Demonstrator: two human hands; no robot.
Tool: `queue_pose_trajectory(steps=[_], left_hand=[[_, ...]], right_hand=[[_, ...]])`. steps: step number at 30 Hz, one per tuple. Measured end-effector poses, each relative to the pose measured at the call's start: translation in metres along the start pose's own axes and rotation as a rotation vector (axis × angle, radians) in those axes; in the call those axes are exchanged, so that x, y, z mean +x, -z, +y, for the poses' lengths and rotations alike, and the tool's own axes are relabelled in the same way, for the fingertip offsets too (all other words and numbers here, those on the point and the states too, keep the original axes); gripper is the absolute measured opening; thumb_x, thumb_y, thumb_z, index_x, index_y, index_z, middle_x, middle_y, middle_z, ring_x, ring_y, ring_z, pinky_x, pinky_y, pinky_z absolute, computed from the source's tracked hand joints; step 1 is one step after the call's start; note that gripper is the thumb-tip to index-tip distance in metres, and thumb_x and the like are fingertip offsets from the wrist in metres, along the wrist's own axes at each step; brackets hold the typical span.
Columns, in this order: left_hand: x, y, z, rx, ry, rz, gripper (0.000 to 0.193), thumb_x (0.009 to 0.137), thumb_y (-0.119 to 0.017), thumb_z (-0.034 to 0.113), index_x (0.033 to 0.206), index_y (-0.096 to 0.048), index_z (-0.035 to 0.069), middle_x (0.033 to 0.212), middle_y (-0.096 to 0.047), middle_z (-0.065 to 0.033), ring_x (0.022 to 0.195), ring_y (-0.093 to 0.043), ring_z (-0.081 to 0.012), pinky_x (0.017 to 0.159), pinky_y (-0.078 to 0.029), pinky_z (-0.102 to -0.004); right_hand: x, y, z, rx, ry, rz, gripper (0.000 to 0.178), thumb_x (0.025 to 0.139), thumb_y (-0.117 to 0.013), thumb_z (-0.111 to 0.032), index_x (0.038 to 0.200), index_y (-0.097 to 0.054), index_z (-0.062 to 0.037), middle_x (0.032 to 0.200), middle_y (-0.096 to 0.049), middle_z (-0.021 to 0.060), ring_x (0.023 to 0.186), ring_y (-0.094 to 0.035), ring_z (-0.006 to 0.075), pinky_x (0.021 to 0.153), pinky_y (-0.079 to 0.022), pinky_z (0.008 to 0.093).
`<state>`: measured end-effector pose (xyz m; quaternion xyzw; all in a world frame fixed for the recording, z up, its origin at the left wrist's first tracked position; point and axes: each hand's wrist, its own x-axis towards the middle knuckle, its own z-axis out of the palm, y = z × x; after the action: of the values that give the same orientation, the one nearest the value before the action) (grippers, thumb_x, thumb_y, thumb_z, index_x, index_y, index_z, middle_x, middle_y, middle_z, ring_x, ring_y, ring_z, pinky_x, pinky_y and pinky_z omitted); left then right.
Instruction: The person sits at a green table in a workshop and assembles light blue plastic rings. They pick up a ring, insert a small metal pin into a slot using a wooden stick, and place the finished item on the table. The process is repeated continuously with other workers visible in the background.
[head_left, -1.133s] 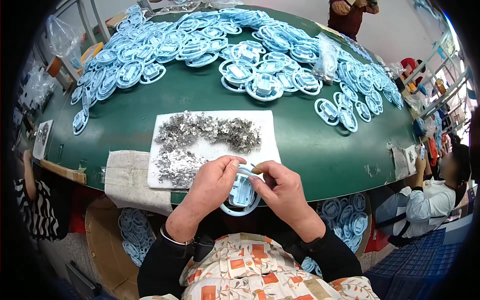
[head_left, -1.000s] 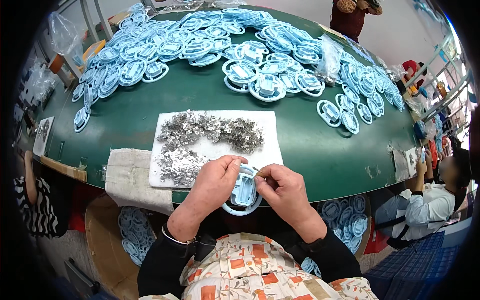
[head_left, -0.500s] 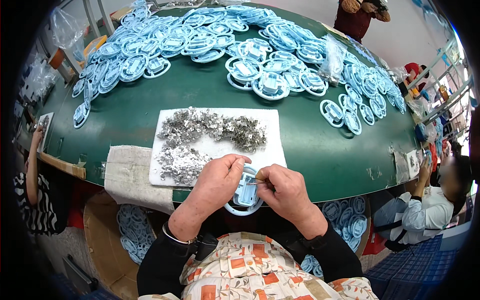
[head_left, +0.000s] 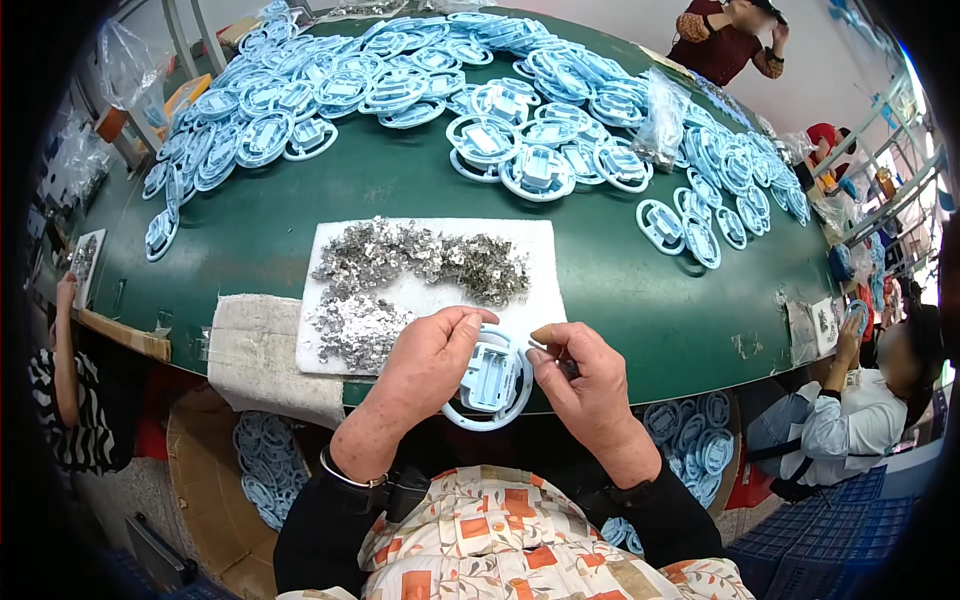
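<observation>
Head view shows our green tabletop [head_left: 600, 290], then the white tray [head_left: 440, 300] of metal clips [head_left: 420, 255]. Our left hand [head_left: 430, 355] clamps the light-blue ring housing [head_left: 490, 385] at the near edge; our right hand [head_left: 580, 375] pinches closed beside it. We should seat each clip squarely.

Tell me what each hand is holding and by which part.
The left hand grips the light blue plastic ring part by its left rim. The right hand pinches something small at its fingertips, too tiny to identify.
</observation>
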<state>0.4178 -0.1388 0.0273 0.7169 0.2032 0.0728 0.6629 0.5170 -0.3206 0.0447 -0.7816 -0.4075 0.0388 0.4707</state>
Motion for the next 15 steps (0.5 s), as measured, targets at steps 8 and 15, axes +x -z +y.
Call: queue_pose_trajectory(steps=[8,15], left_hand=[[-0.02,0.005,0.012,-0.195,-0.042,-0.129,0.035,0.109,-0.049,0.024,0.131,-0.064,0.0,0.104,-0.069,-0.0032,0.097,-0.064,-0.0074,0.082,-0.053,-0.0242],[-0.027,0.009,0.035,0.338,-0.294,-0.257,0.046,0.091,-0.058,0.01,0.136,-0.059,-0.003,0.122,-0.065,-0.0194,0.108,-0.066,-0.0266,0.093,-0.053,-0.0366]], right_hand=[[-0.004,0.008,0.003,0.816,-0.601,-0.308,0.02,0.105,-0.061,-0.023,0.108,-0.067,-0.0043,0.076,-0.062,-0.0041,0.058,-0.046,0.0003,0.051,-0.035,0.0168],[-0.005,0.019,-0.002,0.678,-0.611,-0.348,0.02,0.105,-0.061,-0.023,0.108,-0.067,-0.0042,0.074,-0.06,-0.0046,0.057,-0.046,0.0009,0.05,-0.034,0.0179]])
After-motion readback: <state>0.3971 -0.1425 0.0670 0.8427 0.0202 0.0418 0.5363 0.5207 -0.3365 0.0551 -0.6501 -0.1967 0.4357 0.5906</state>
